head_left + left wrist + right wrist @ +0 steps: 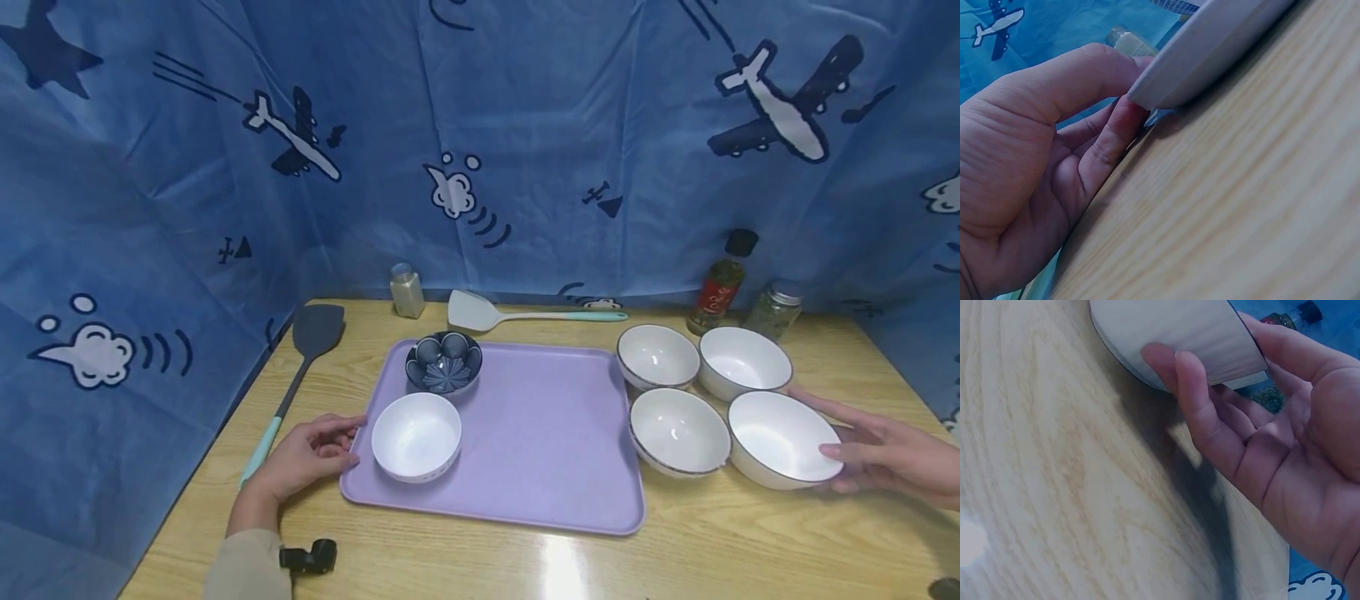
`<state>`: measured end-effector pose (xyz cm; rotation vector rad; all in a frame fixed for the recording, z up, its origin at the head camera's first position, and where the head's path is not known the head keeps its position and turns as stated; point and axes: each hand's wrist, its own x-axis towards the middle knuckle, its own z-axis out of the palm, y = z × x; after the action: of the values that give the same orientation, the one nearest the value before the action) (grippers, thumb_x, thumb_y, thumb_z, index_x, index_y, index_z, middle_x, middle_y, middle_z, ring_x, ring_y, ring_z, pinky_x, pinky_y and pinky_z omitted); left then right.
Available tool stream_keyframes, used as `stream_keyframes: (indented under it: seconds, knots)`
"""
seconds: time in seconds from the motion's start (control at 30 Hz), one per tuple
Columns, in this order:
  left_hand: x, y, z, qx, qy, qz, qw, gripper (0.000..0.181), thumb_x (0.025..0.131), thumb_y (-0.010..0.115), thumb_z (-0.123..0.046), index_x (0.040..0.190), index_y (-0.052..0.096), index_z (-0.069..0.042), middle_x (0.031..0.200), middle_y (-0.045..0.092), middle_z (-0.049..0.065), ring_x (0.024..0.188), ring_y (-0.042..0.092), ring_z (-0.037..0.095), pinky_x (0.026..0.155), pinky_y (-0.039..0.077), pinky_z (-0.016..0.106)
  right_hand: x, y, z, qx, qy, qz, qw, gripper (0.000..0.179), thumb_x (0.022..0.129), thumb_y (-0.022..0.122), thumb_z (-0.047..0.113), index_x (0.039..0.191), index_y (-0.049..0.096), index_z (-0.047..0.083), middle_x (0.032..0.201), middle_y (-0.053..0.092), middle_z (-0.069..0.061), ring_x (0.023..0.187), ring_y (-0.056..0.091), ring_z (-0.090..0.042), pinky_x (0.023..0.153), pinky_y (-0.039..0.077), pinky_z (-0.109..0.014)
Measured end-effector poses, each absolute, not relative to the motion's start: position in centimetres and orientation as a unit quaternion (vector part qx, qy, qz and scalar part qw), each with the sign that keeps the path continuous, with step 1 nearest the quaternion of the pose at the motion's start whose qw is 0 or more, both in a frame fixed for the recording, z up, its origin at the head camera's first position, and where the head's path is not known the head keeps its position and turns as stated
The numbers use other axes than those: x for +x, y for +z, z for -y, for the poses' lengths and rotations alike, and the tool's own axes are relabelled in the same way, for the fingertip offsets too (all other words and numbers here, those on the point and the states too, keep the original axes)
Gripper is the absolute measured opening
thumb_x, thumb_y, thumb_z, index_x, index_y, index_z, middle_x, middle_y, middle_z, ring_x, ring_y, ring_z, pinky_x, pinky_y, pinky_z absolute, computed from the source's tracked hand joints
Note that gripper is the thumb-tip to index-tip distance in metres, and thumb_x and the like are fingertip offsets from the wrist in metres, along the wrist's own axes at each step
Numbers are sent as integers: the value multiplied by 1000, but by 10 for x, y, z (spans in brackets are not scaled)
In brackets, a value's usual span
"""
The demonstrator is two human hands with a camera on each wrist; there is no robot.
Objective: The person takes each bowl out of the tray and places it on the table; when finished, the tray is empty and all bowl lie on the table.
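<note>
My left hand (306, 452) pinches the left rim of a purple tray (543, 433); the left wrist view shows the tray edge (1207, 53) between thumb and finger. On the tray's left side stand a white bowl (416, 435) and, behind it, a dark bowl with a petal pattern (446, 373). At the far right my right hand (888, 450) grips a white bowl with a dark rim (780, 435), thumb at the rim and fingers beneath in the right wrist view, where the bowl's wall (1191, 337) looks tilted.
Beside the held bowl stand three more white bowls: front (678, 433), back left (657, 358) and back right (744, 364). Behind are a red-labelled bottle (717, 292), a glass jar (774, 310), a shaker (407, 293) and a pale spatula (474, 313). A dark spatula (318, 331) lies left.
</note>
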<state>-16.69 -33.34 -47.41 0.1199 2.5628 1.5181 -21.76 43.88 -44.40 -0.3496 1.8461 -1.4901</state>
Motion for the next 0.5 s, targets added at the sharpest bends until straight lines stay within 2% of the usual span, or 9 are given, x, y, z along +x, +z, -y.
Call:
stream_keyframes:
  seconds: [0.1, 0.2, 0.27, 0.37, 0.43, 0.5]
  knots:
    - [-167, -475, 333, 40, 507, -857, 80, 60, 80, 84, -19, 136, 62, -10, 114, 60, 11, 95, 58, 15, 78, 54, 19, -217, -442, -441, -136, -566, -735, 348, 72, 107, 38, 7, 155, 6, 51, 125, 44, 43, 103, 70, -29, 79, 60, -44]
    - [-167, -475, 333, 41, 506, -857, 82, 60, 80, 84, -20, 136, 62, -11, 115, 59, 11, 95, 58, 15, 78, 54, 19, -217, -439, -444, -123, -544, -772, 306, 69, 107, 42, 10, 150, 17, 58, 122, 53, 39, 89, 72, -29, 69, 60, -40]
    - [-167, -475, 333, 43, 506, -858, 81, 60, 80, 84, -20, 136, 62, -11, 115, 60, 11, 95, 58, 15, 78, 54, 19, -217, -439, -446, -130, -548, -777, 280, 68, 107, 41, 7, 150, 22, 56, 123, 56, 36, 83, 72, -26, 66, 60, -37]
    - [-167, -475, 334, 46, 505, -858, 81, 59, 81, 83, -19, 136, 62, -11, 115, 59, 12, 95, 58, 15, 79, 54, 19, -218, -439, -448, -140, -552, -792, 219, 67, 106, 41, 3, 154, 26, 47, 126, 56, 36, 76, 70, -22, 55, 51, -32]
    - [-167, -475, 334, 44, 505, -858, 80, 59, 81, 83, -19, 136, 62, -11, 115, 59, 12, 96, 58, 15, 79, 54, 19, -219, -439, -449, -148, -553, -799, 186, 65, 106, 40, 0, 156, 27, 39, 128, 56, 36, 76, 69, -21, 55, 47, -32]
    - [-167, -475, 334, 45, 504, -859, 80, 59, 81, 83, -19, 136, 62, -11, 115, 59, 12, 96, 58, 15, 79, 54, 19, -218, -438, -448, -137, -551, -808, 157, 63, 105, 41, 1, 155, 30, 38, 127, 56, 36, 76, 69, -19, 55, 47, -31]
